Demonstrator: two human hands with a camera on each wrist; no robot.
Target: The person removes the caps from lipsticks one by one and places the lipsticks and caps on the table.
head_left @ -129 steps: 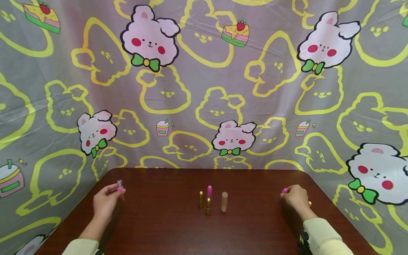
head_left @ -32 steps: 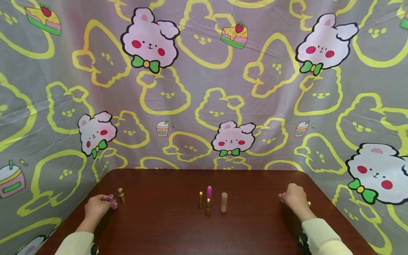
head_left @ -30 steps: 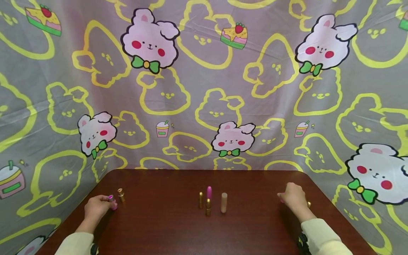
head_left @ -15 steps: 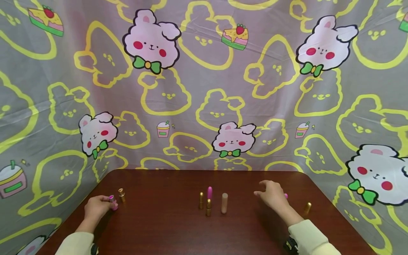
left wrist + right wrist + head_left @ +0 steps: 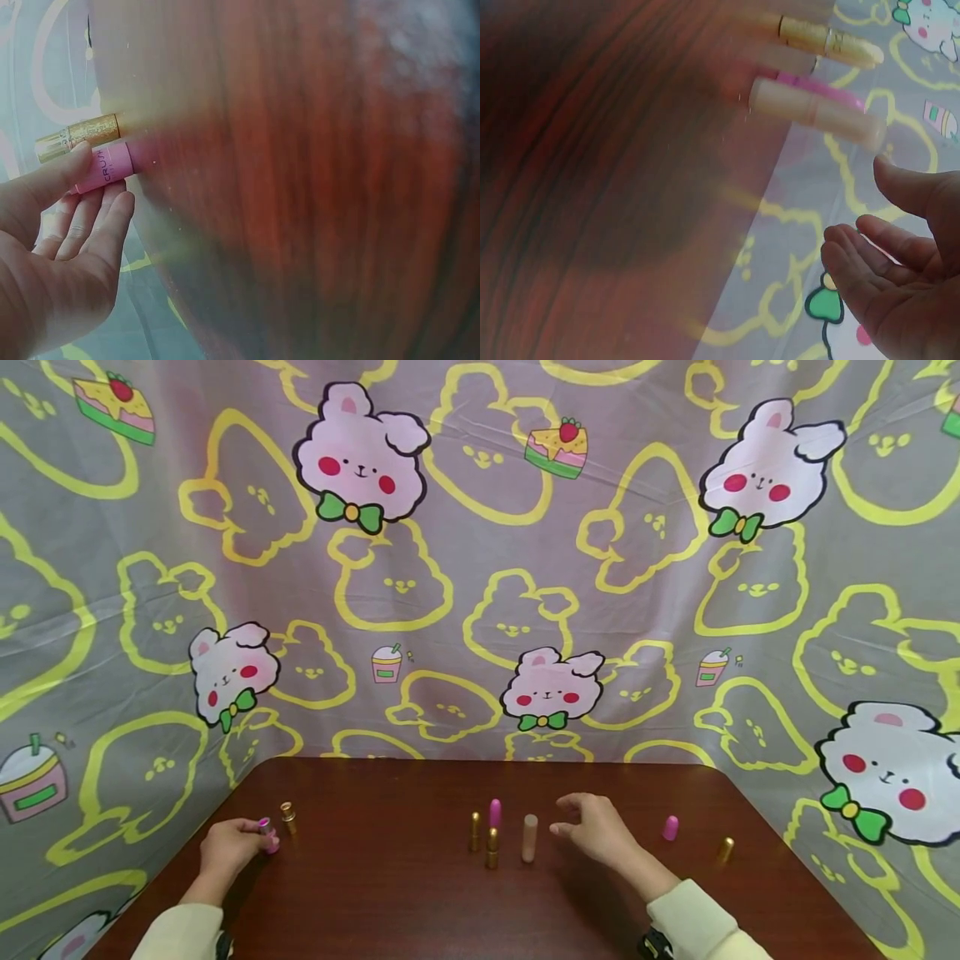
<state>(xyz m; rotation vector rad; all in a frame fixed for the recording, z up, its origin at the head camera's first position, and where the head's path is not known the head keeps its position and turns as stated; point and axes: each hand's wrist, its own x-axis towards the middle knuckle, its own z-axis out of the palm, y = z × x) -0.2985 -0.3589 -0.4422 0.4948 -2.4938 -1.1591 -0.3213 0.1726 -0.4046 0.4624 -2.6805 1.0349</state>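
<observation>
At the table's left, my left hand [image 5: 228, 850] pinches an uncapped pink lipstick tube [image 5: 268, 837], which stands on the tabletop; its lettering shows in the left wrist view. Right behind it is an uncapped gold lipstick tube [image 5: 288, 818]. My right hand [image 5: 600, 831] is open, thumb and fingers spread, just right of a beige lipstick tube [image 5: 529, 839] and apart from it. In the right wrist view that beige tube [image 5: 817, 112] lies beyond my thumb tip. Close by stand a pink lipstick [image 5: 495, 814] and two gold lipsticks, one behind [image 5: 475, 832] and one in front [image 5: 492, 849].
On the right side of the dark wooden table [image 5: 390, 902] stand a pink cap [image 5: 671, 828] and a gold cap [image 5: 726, 849]. A curtain [image 5: 465, 552] with cartoon rabbits hangs around the back and sides.
My left hand has lowered the pink tube from above the gold one to the table at its left. My right hand has let go of the pink cap and moved left toward the middle.
</observation>
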